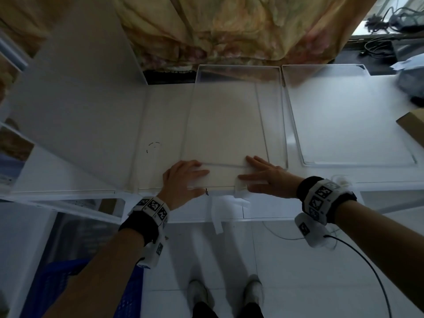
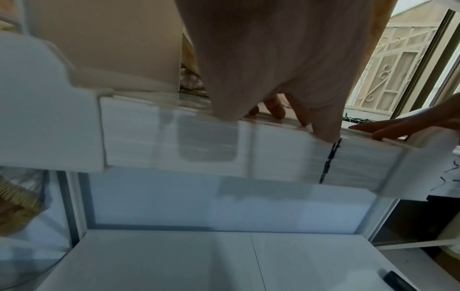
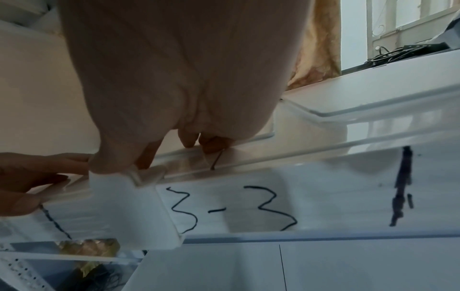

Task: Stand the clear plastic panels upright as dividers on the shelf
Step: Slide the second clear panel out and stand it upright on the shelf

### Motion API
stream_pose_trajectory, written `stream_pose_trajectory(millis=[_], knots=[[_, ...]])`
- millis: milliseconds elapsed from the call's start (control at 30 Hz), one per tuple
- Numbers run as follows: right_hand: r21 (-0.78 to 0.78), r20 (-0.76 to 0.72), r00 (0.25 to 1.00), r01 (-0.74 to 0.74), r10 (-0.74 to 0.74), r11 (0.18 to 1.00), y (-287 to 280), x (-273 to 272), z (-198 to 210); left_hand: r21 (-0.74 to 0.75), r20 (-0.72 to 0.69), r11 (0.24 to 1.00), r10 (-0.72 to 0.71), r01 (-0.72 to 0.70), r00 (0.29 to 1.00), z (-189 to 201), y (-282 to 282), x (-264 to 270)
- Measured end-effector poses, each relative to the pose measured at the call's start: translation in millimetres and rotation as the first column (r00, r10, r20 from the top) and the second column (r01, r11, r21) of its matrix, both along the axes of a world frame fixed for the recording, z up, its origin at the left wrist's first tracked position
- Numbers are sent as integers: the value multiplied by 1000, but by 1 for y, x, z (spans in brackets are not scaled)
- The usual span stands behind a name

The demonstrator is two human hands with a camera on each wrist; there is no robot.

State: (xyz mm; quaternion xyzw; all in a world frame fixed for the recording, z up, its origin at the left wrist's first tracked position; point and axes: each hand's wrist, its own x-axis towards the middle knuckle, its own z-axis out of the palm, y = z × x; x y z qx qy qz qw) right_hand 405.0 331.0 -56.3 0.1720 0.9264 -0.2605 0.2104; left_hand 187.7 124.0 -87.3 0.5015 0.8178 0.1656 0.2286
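A clear plastic panel lies flat on the white shelf top, in the middle. My left hand rests on its near left corner with straight fingers, the thumb along the shelf's front edge by a black mark. At the near right corner my right hand lies flat, fingers pointing left, the thumb by a white clip. A second clear panel lies flat to the right. A large frosted panel leans tilted at the left.
A yellow curtain hangs behind the shelf. A brown cardboard box and cables sit at the right. A blue basket stands below left. "3-3" is written on the shelf's front face.
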Motion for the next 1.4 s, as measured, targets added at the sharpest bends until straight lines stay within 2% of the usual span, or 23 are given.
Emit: stream_pose_trajectory(millis=[100,267,400,533,700,1067,1400], knots=[[-8,-19,998,57,-57,998,1,-2,-2,20,3,1000,-15,15,1000,-3,0,-2],[-4,-143,979,143,-142,990,-2,0,-11,39,-17,999,-24,24,1000,-3,0,-2],[38,-160,986,61,-54,997,4,-2,-15,71,-35,997,-29,31,999,-8,1,-4],[-54,-109,994,-13,7,998,14,-7,-10,40,-47,998,-47,49,998,-10,1,-6],[-123,-106,994,-14,1,992,19,-6,-7,14,-60,999,-35,36,998,-7,1,-2],[23,-242,970,11,-5,1000,18,-5,-24,35,-77,999,-32,35,997,-14,2,-4],[20,-252,966,60,-53,998,16,-6,-19,35,-60,999,-37,39,998,-13,1,-5]])
